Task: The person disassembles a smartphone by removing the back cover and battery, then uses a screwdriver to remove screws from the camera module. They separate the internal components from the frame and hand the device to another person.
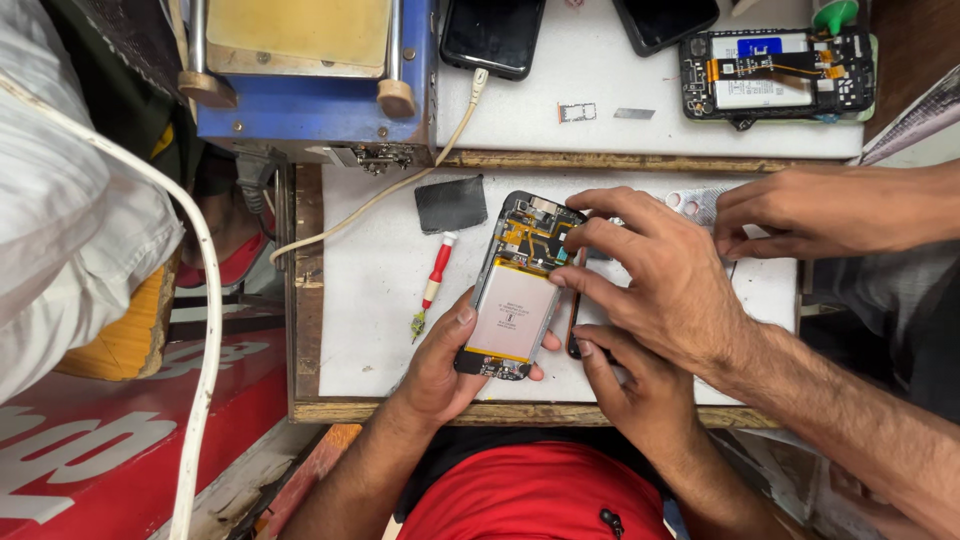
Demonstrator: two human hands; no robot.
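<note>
Opened phone (pixel 515 290), battery up, on the white bench (pixel 370 290). Left hand (pixel 440 365) grips its lower edge; right hand (pixel 630 385) curls beside it. A co-worker's hand (pixel 660 275) pinches the upper board. Screwdriver (pixel 433 283) lies left.

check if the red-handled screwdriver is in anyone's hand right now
No, the red-handled screwdriver lies alone on the white work mat, left of the opened phone that the left hand holds.

Bright even light, soft shadows under hands, sharp centre, wide-angle stretching at edges
</note>
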